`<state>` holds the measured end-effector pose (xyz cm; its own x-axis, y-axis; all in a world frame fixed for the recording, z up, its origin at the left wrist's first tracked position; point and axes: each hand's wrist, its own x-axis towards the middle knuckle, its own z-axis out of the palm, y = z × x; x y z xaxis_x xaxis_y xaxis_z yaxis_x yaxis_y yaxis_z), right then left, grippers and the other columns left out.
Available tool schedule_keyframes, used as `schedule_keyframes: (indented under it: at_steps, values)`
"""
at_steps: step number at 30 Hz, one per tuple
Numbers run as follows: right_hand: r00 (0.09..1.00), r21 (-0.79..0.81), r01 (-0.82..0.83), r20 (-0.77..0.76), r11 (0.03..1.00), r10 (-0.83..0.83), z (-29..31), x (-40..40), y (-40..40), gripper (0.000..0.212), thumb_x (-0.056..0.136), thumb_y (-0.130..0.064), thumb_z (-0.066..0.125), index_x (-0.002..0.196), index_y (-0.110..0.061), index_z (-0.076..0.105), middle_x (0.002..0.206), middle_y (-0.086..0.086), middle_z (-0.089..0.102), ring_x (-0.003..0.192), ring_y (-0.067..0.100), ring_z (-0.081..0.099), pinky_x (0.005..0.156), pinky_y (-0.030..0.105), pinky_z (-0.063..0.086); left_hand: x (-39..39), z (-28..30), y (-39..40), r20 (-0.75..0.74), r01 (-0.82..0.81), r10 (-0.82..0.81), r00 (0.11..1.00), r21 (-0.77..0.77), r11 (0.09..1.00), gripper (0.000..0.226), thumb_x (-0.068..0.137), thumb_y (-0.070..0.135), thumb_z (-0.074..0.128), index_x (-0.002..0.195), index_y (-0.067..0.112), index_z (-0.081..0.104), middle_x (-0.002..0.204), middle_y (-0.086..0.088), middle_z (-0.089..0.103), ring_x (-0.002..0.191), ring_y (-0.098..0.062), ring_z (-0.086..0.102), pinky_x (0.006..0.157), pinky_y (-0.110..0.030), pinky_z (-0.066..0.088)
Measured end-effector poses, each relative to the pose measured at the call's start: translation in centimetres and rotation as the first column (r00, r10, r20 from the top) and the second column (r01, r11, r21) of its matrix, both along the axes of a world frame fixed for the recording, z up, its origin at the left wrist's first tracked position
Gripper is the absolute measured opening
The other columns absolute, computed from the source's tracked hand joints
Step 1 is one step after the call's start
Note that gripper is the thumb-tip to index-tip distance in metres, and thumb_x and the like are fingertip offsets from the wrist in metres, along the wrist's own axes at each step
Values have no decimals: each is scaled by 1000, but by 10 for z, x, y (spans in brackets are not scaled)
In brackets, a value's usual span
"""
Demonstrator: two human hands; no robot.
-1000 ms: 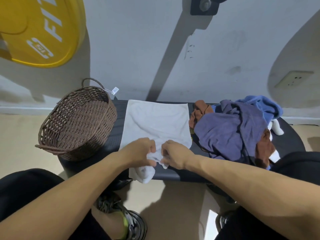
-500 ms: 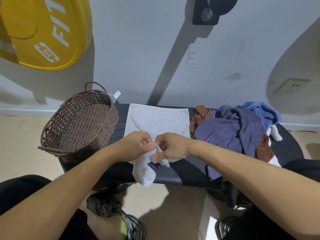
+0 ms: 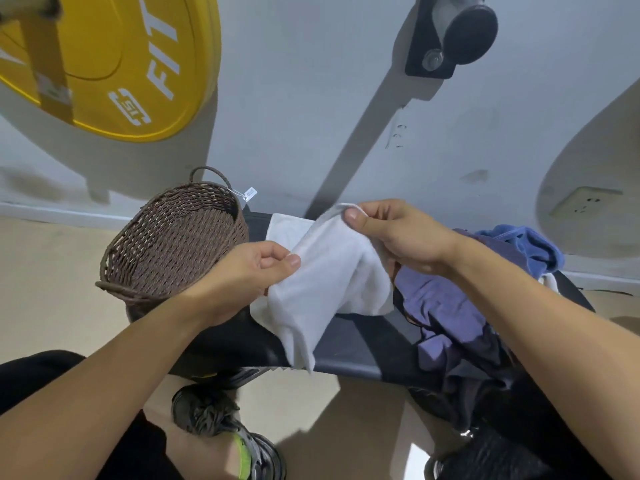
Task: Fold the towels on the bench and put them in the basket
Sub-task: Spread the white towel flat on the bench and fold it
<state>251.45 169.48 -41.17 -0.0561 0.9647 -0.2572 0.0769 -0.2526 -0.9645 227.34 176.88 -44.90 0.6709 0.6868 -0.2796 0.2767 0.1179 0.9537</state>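
white towel lifted partly off table, lower end draped over near edge | one edge pinched by left hand fingers, upper corner pinched by right hand fingers | wicker basket set at table's left end | purple towel and blue towel heaped at right

Grey wall with yellow weight plate, seemingly beige floor.
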Motion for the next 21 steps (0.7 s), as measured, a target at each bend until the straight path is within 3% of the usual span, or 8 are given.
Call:
schedule_keyframes:
  at_steps: [3, 6, 9, 12, 14, 16, 18, 21]
  values:
    - [997, -17, 72, -36, 997, -73, -4, -10, -2, 53, 101, -34, 52, 110, 18, 54, 96, 22, 61, 86, 31, 57, 77, 40, 46, -4, -1, -1, -39, 188, -194, 980, -111, 976, 39, 84, 36, 71, 109, 6, 70, 111, -21, 71, 105, -30, 67, 100, -47, 46]
    - [995, -96, 103, 3, 990, -104, -8, -9, -5, 40, 100, -31, 57, 99, 8, 63, 89, 17, 66, 80, 26, 61, 67, 31, 50, -4, -3, 0, -261, 451, -431, 864, 17, 892, 49, 75, 48, 78, 101, 7, 73, 103, -8, 75, 93, -16, 67, 86, -41, 52]
    - [977, -209, 197, 128, 958, -173, -15, -2, -10, 23, 94, -24, 65, 78, -9, 57, 77, 12, 59, 73, 22, 56, 62, 29, 47, -4, -14, -7, -298, 575, -576, 761, -101, 812, 36, 80, 31, 78, 107, 8, 71, 106, -1, 75, 97, -13, 70, 88, -29, 53]
    - [945, -263, 302, 211, 916, -250, -21, 9, -18, 14, 91, -22, 67, 88, -10, 61, 90, 12, 52, 82, 24, 53, 80, 43, 52, -1, -27, -13, -267, 587, -625, 733, -215, 780, 31, 83, -1, 67, 114, 0, 63, 112, -10, 73, 106, -26, 69, 98, -40, 52]
    - [910, -280, 277, 383, 919, -157, -23, 20, -27, 21, 93, -23, 65, 84, -4, 63, 98, 16, 48, 83, 24, 51, 89, 50, 53, 0, -34, -11, -279, 578, -612, 740, -202, 791, 25, 76, -8, 60, 99, 3, 64, 95, -6, 72, 89, -22, 69, 83, -34, 55]
    - [786, -324, 239, 619, 915, 14, -27, 32, -34, 32, 96, -20, 59, 73, 2, 59, 102, 24, 57, 78, 23, 50, 72, 38, 50, -1, -36, -3, -269, 474, -531, 803, -251, 844, 25, 73, -5, 61, 93, 9, 65, 82, -1, 68, 77, -14, 65, 67, -25, 52]
    - [690, -378, 235, 713, 895, 120, -34, 39, -42, 25, 96, -12, 52, 84, 6, 65, 98, 23, 65, 71, 23, 51, 60, 30, 46, -3, -36, 7, -303, 357, -433, 849, -277, 892, 13, 79, 1, 63, 86, 12, 67, 75, 0, 65, 69, -14, 61, 61, -25, 48]
    - [766, -427, 246, 636, 870, 95, -38, 37, -48, 25, 99, -15, 52, 83, -6, 69, 88, 15, 70, 65, 22, 64, 48, 21, 51, -7, -32, 23, -404, 316, -391, 827, -240, 918, 16, 80, 18, 63, 65, 15, 60, 67, -1, 53, 64, -15, 47, 63, -30, 37]
